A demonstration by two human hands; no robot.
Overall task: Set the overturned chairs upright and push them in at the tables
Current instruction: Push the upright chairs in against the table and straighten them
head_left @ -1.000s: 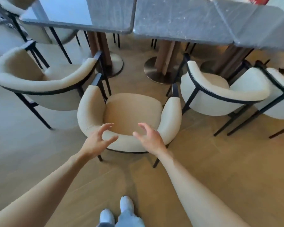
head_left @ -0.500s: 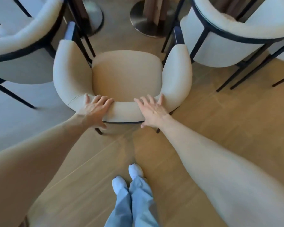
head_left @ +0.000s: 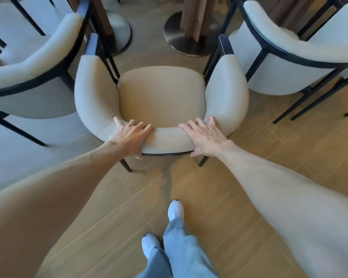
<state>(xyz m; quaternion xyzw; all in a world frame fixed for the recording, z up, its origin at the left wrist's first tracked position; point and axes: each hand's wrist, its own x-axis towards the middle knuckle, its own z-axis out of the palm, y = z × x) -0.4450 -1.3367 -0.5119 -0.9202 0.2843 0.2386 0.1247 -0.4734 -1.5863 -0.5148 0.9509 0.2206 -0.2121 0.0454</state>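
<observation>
A cream armchair (head_left: pixel 161 97) with a curved padded back and black legs stands upright in front of me, facing the tables. My left hand (head_left: pixel 130 138) grips the left part of its backrest, fingers over the top and thumb under the rim. On the right part of the backrest my right hand (head_left: pixel 204 137) holds on the same way. The table tops are out of view; only their pedestal bases show beyond the seat.
Two round metal table bases (head_left: pixel 186 37) (head_left: pixel 120 31) stand on the wooden floor just ahead of the chair. A matching upright armchair (head_left: pixel 34 71) sits close on the left, another (head_left: pixel 295 57) close on the right. My feet (head_left: pixel 175 211) are behind the chair.
My hands went from hovering above the backrest to gripping it. The view dropped and came closer to the chair. One foot has stepped forward.
</observation>
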